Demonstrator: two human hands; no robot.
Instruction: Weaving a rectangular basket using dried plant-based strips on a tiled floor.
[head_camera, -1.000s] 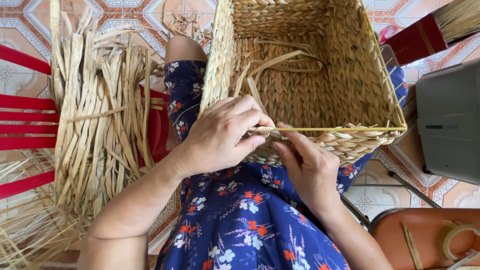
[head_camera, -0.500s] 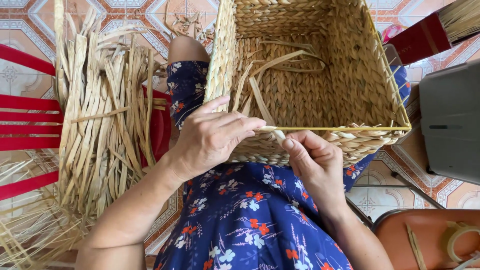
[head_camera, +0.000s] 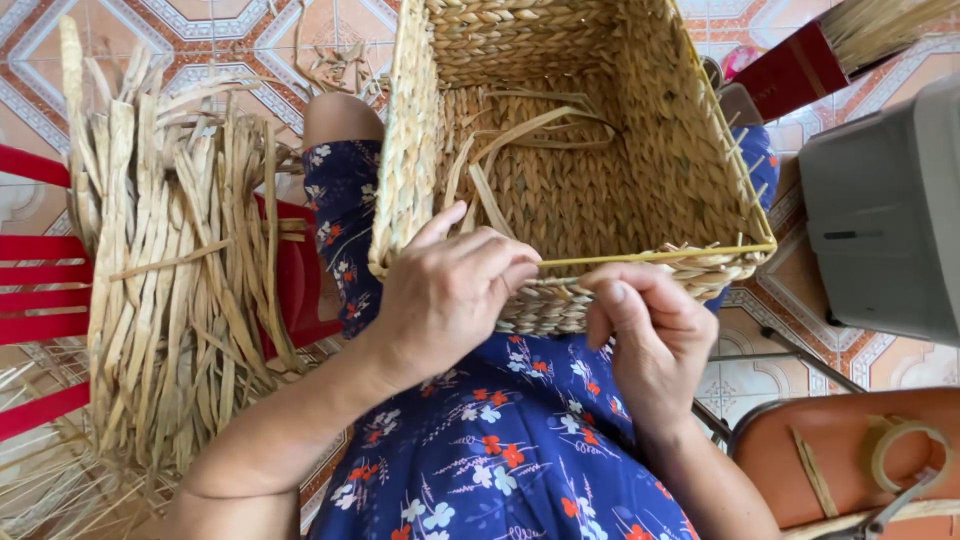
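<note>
A rectangular woven straw basket (head_camera: 660, 150) rests on my lap, its opening facing me, with loose straw strands (head_camera: 520, 140) lying inside. A thin yellow rim wire (head_camera: 680, 254) runs along its near edge. My left hand (head_camera: 450, 290) grips the near rim, fingers curled over the edge and wire. My right hand (head_camera: 645, 330) sits just below the rim to the right, fingertips pinching at the weave by the wire. My blue flowered dress (head_camera: 500, 450) is under the basket.
A thick bundle of dried straw (head_camera: 180, 270) lies on a red plastic chair (head_camera: 40, 290) to my left. A grey plastic container (head_camera: 890, 210) stands right. An orange stool (head_camera: 840, 460) with a tape roll (head_camera: 905, 450) and scissors is at lower right. Patterned floor tiles lie beneath.
Both hands shifted slightly along the near rim; my right hand moved a little apart from the left, and the basket tilted a bit toward me.
</note>
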